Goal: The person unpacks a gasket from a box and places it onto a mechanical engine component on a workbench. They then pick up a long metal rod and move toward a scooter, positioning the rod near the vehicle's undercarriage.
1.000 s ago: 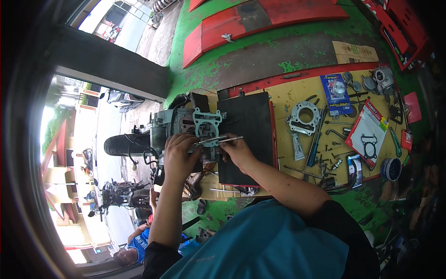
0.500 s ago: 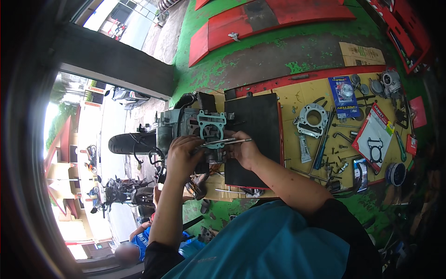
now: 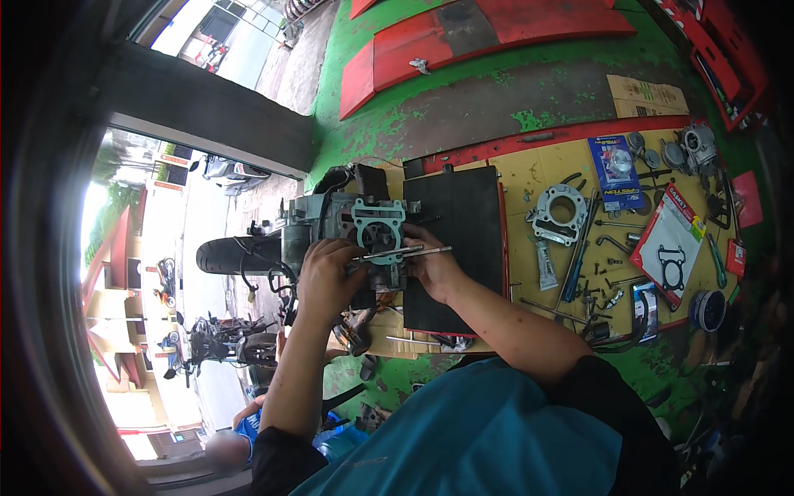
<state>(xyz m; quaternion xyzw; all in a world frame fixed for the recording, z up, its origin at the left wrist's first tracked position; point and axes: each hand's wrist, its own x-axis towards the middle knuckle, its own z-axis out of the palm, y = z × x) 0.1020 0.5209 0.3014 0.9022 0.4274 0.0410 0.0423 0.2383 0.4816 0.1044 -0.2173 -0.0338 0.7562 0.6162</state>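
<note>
A pale teal gasket (image 3: 379,217) lies against the face of a grey motorcycle engine (image 3: 308,217), its wide round opening in the middle. Two thin metal rods (image 3: 411,251) cross the gasket's nearer end, between my hands. My left hand (image 3: 329,271) is curled at the left of that end, beside the rods' left tips; its fingertips are partly hidden. From the right, my right hand (image 3: 432,271) reaches round the rods, thumb near them and fingers bent at the engine's edge. What either hand grips cannot be made out.
A black mat (image 3: 451,223) lies right of the engine. Cardboard farther right bears a cylinder block (image 3: 556,213), a sealant tube (image 3: 545,266), a packaged gasket (image 3: 668,246), a blue piston pack (image 3: 614,172) and several tools. A rear tyre (image 3: 238,255) juts left. Another person (image 3: 250,423) sits at lower left.
The whole view has shifted slightly. My hands stay at the gasket's nearer end, with only small finger movement; the rods remain across it.
</note>
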